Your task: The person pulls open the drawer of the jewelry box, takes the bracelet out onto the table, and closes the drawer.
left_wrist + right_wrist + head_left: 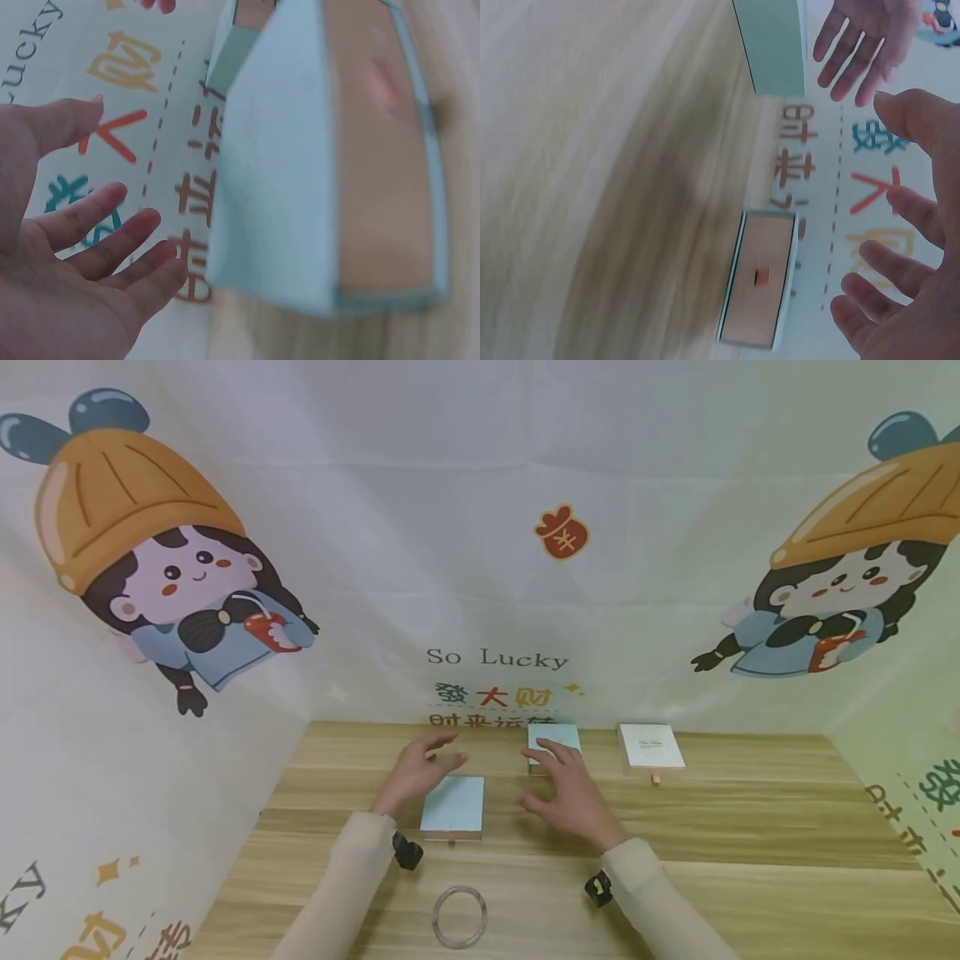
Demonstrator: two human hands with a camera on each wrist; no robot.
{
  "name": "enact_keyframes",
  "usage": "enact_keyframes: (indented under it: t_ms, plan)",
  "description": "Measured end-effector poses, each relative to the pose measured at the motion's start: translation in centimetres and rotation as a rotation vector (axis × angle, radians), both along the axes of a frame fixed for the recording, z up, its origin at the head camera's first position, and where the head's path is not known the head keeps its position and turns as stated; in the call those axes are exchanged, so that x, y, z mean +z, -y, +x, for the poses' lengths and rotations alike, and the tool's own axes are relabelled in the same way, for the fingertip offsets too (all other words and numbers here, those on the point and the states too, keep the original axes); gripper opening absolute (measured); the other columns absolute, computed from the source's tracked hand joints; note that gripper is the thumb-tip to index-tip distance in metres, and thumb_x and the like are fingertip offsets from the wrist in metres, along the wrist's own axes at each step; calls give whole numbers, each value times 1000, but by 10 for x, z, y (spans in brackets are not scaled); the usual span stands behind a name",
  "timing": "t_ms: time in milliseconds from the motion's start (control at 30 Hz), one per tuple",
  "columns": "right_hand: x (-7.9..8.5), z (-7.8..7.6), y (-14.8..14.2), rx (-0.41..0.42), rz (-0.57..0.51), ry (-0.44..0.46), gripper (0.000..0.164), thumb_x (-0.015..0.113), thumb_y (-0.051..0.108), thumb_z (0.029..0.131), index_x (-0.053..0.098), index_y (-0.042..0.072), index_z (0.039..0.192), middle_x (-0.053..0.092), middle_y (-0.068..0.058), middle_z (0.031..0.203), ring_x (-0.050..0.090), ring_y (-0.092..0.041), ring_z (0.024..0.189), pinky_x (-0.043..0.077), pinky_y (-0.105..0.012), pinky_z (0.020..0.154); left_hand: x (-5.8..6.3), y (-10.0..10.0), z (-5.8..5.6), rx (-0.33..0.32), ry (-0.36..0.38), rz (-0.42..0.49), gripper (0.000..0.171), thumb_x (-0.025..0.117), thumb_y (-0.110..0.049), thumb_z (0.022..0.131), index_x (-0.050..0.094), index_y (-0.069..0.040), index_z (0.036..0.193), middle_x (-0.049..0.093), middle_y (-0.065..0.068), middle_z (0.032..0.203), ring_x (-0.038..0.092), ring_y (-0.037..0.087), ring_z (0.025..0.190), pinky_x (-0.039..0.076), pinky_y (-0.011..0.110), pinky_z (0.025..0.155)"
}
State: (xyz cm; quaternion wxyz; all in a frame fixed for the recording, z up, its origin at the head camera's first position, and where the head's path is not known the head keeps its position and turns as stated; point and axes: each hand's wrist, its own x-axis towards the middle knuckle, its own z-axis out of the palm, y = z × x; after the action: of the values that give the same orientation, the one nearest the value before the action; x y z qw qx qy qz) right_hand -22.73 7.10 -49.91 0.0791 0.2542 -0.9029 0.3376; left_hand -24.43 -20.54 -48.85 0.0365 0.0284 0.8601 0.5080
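Landmark for you: the grey "So Lucky" lettering [497,658] on the white fabric backdrop [420,510]. Faint horizontal creases run across the fabric above it. Above it, slightly right: red pouch print [562,532]. Directly below: green, red and yellow characters [492,697], then a dashed line, then brown characters [480,721] at the table line. Well up-left of it you've got an orange-hatted cartoon figure [142,510]; up-right, a matching cartoon print [862,518], cropped. Left side wall [75,752] and right side wall [922,718] flank it, both printed, right one green-tinged. Below it: your wood-grain tabletop [750,818], far edge at the backdrop. Light's soft.
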Motion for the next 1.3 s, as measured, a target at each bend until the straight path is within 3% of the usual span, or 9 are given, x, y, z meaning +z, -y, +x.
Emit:
enact_keyframes:
  t_ms: [267, 533, 667, 1033, 1167, 1300]
  plan:
    - [3, -12, -24, -58, -36, 31, 72, 82, 31, 88, 51, 10, 149, 39, -27, 159, 31, -54, 147, 37, -70, 111, 13, -32, -26, -84, 14, -34, 67, 69, -46, 96, 48, -18, 153, 45, 7, 160, 40, 36, 149, 37, 58, 118]
    - [-2, -21, -37, -118, -49, 180, 79, 77, 35, 91, 41, 8, 156, 28, -27, 164, 24, -51, 150, 33, -71, 113, 12, -60, -55, -146, 65, -65, 71, 67, -53, 94, 49, -19, 153, 47, 8, 159, 42, 34, 148, 37, 58, 118]
    - [-5, -24, -42, -157, -77, 245, 83, 75, 34, 93, 34, 4, 158, 28, -26, 164, 27, -49, 150, 33, -69, 115, 9, -71, -66, -177, 86, -56, 68, 67, -47, 96, 49, -16, 153, 49, 10, 158, 44, 34, 147, 37, 56, 118]
    - [-22, -35, -40, -280, -283, 378, 72, 75, 26, 94, 41, 1, 153, 51, -30, 146, 57, -47, 128, 50, -57, 105, -9, -93, -87, -182, 109, 18, 51, 68, -17, 98, 55, -7, 146, 55, 15, 150, 50, 34, 141, 41, 49, 117]
    - [-27, -40, -36, -332, -324, 374, 67, 76, 26, 93, 48, -2, 147, 65, -27, 129, 65, -36, 114, 55, -47, 97, -12, -100, -89, -181, 89, 5, 47, 68, -13, 97, 59, -8, 143, 57, 13, 149, 52, 33, 139, 45, 48, 114]
    - [-29, -41, -32, -384, -347, 355, 58, 75, 22, 93, 53, -5, 140, 70, -25, 117, 68, -31, 103, 56, -42, 89, -17, -107, -91, -145, 82, -31, 45, 69, -12, 96, 62, -10, 140, 53, 11, 152, 47, 33, 142, 40, 51, 118]
